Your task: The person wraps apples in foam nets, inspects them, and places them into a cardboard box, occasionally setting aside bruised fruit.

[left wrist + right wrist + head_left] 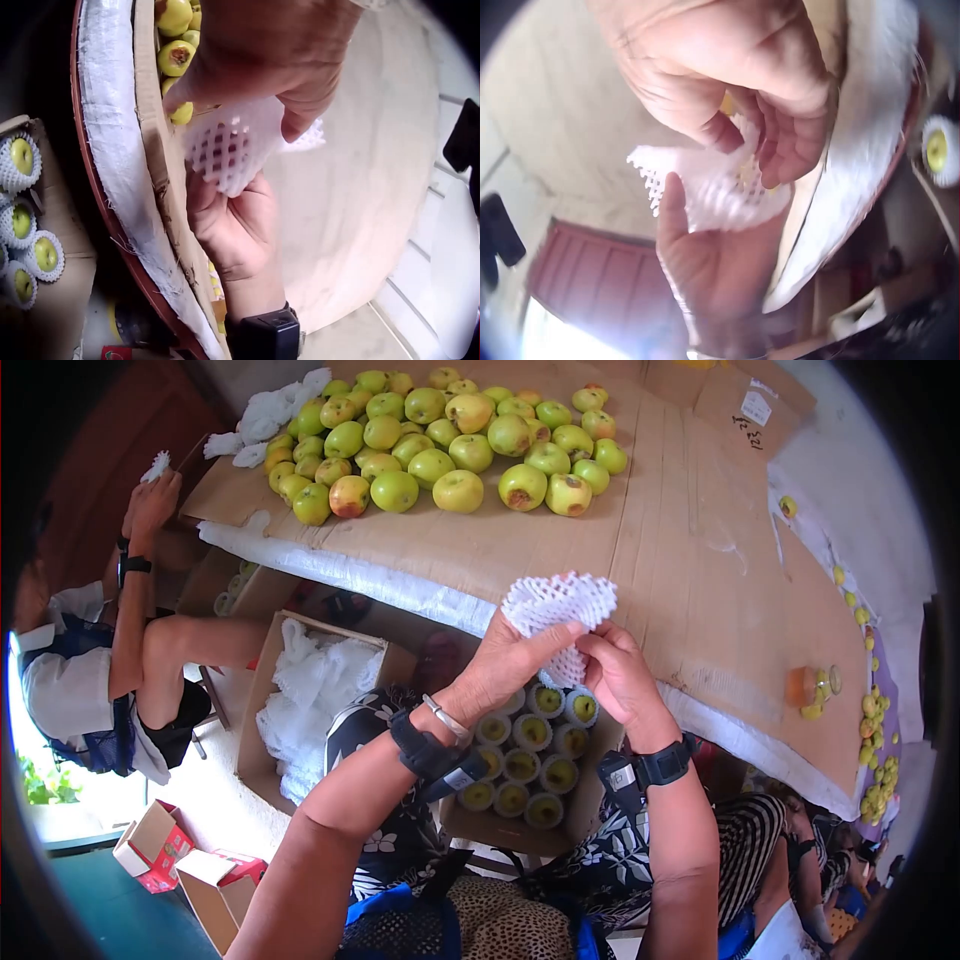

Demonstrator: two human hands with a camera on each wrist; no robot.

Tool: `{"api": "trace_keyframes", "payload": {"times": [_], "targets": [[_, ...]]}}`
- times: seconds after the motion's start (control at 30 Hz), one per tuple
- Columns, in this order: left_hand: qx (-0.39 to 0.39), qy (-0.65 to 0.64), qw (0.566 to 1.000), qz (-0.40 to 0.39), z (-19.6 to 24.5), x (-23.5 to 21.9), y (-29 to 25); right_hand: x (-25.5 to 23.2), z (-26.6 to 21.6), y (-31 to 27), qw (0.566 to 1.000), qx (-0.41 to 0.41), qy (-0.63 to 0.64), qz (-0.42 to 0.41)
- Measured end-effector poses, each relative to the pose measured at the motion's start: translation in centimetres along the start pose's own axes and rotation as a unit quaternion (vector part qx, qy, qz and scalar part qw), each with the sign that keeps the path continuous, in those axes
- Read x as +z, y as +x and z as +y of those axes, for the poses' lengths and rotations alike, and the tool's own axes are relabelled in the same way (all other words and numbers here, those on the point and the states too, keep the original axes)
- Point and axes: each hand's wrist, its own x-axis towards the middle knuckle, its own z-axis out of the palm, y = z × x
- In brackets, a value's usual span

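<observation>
So I've got one of those white foam net sleeves up in front of me, just over the near edge of the table; my left hand has thumb and fingers curled onto its lower left side, and my right hand pinches the other side, so both are clamped on the same sleeve; from the wrist views it looks like there's fruit tucked inside, though I can't really tell; this stuff seems to weigh nothing and is super soft and stretchy, so I reckon it'll snag or tear if you yank one strand; better to hold it by the rim with fingers spread; below my hands sits the box of already sleeved apples; the loose pile of green apples is further back on the cardboard.
</observation>
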Motion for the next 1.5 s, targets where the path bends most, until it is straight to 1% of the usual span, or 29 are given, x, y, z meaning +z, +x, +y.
{"api": "trace_keyframes", "payload": {"times": [0.03, 0.1, 0.13, 0.17, 0.2, 0.23, 0.27, 0.33, 0.43, 0.53, 0.57, 0.67, 0.7, 0.8, 0.83, 0.93, 0.97, 1.0, 1.07, 1.1, 1.13, 1.2, 1.23, 1.33, 1.37, 1.4, 1.43, 1.47, 1.5], "targets": [[0.002, 0.008, 1.0, 0.014, 0.4, -0.3, -0.1, -0.4, -0.6, 0.2, 0.995, 0.017, -0.1, 0.011], [0.015, 0.046, 0.998, 0.028, 1.4, -0.6, -0.4, -0.7, -1.7, 0.2, 0.99, -0.072, -0.113, 0.045], [0.01, 0.06, 0.998, 0.012, 1.5, -0.7, -0.4, -0.6, -2.5, -0.1, 0.983, -0.118, -0.122, 0.065], [0.005, 0.074, 0.997, -0.004, 1.6, -0.8, -0.4, -0.3, -3.1, -0.3, 0.972, -0.179, -0.144, 0.042], [0.001, 0.091, 0.996, -0.02, 1.7, -1.0, -0.4, -0.1, -3.1, -0.5, 0.972, -0.169, -0.161, -0.011], [-0.067, 0.051, 0.994, -0.068, 1.4, -1.2, -0.5, 0.2, -2.9, -0.6, 0.97, -0.157, -0.175, -0.066], [-0.068, 0.049, 0.991, -0.106, 1.5, -0.7, -0.9, 0.6, -2.7, -0.6, 0.964, -0.145, -0.188, -0.123], [0.002, 0.169, 0.972, -0.164, 0.2, -0.9, -0.7, 1.5, -1.9, -0.4, 0.956, -0.142, -0.215, -0.143], [-0.122, 0.176, 0.958, -0.189, 0.2, -1.3, -0.7, 2.5, -1.1, -0.6, 0.942, -0.149, -0.252, -0.164], [-0.255, -0.018, 0.947, -0.197, 0.7, -1.7, -0.9, 2.4, -0.8, -0.1, 0.964, -0.174, -0.165, -0.118], [-0.252, -0.064, 0.945, -0.199, 0.9, -1.4, -0.8, 2.6, -1.5, -0.3, 0.961, -0.185, -0.185, -0.09], [-0.241, -0.042, 0.951, -0.188, 1.0, -0.5, -1.2, 3.1, -1.4, -0.3, 0.924, -0.258, -0.262, -0.102], [-0.246, 0.004, 0.953, -0.177, 0.2, -0.9, -1.3, 3.8, -1.2, -1.0, 0.957, -0.204, -0.184, -0.097], [-0.229, 0.064, 0.96, -0.146, 0.7, -0.7, -1.6, 4.6, -1.5, -1.4, 0.97, -0.195, -0.132, -0.07], [-0.223, 0.209, 0.938, -0.164, 0.1, -1.1, -1.2, 5.6, -1.5, -1.7, 0.971, -0.212, -0.102, -0.033], [-0.173, 0.183, 0.951, -0.181, -0.7, -1.4, -1.7, 5.9, -1.0, -1.5, 0.973, -0.218, -0.079, 0.016], [-0.076, 0.138, 0.971, -0.18, -1.2, -1.1, -1.8, 5.8, -1.0, -1.1, 0.975, -0.218, -0.02, 0.042], [-0.143, 0.127, 0.963, -0.192, -1.3, -1.2, -1.7, 5.6, -1.4, -0.8, 0.976, -0.211, 0.02, 0.051], [-0.275, 0.104, 0.932, -0.211, 0.7, -1.0, -1.2, 5.5, -2.6, 0.3, 0.974, -0.193, 0.102, 0.065], [-0.276, 0.104, 0.933, -0.208, 1.2, -1.0, -1.2, 5.8, -3.1, 0.8, 0.98, -0.158, 0.08, 0.093], [-0.215, 0.179, 0.942, -0.186, 1.4, -1.0, -1.2, 6.0, -3.3, 1.6, 0.981, -0.151, 0.073, 0.094], [-0.087, 0.315, 0.934, -0.145, 1.3, -0.7, -0.9, 5.8, -4.1, 3.1, 0.983, -0.14, 0.054, 0.106], [-0.029, 0.312, 0.941, -0.13, 0.1, -1.3, -0.6, 4.7, -4.3, 4.2, 0.991, -0.107, 0.07, 0.035], [-0.053, 0.153, 0.987, -0.017, 0.9, -2.0, -0.4, 5.3, -5.7, 7.7, 0.989, -0.146, -0.016, 0.013], [-0.098, 0.085, 0.991, 0.044, 1.9, -2.5, -0.3, 4.5, -6.2, 9.5, 0.959, -0.224, -0.147, 0.088], [-0.054, 0.061, 0.992, 0.095, 2.2, -3.0, 0.0, 3.0, -6.4, 11.6, 0.901, -0.293, -0.275, 0.163], [-0.072, 0.044, 0.99, 0.114, 3.3, -3.5, 0.2, 1.5, -6.3, 13.3, 0.817, -0.352, -0.394, 0.231], [-0.088, 0.03, 0.986, 0.136, 4.5, -4.0, 0.3, 0.0, -5.8, 14.7, 0.789, -0.323, -0.454, 0.259], [-0.079, 0.01, 0.985, 0.15, 4.8, -4.6, 0.4, -1.4, -5.4, 16.2, 0.756, -0.293, -0.511, 0.286]]}}
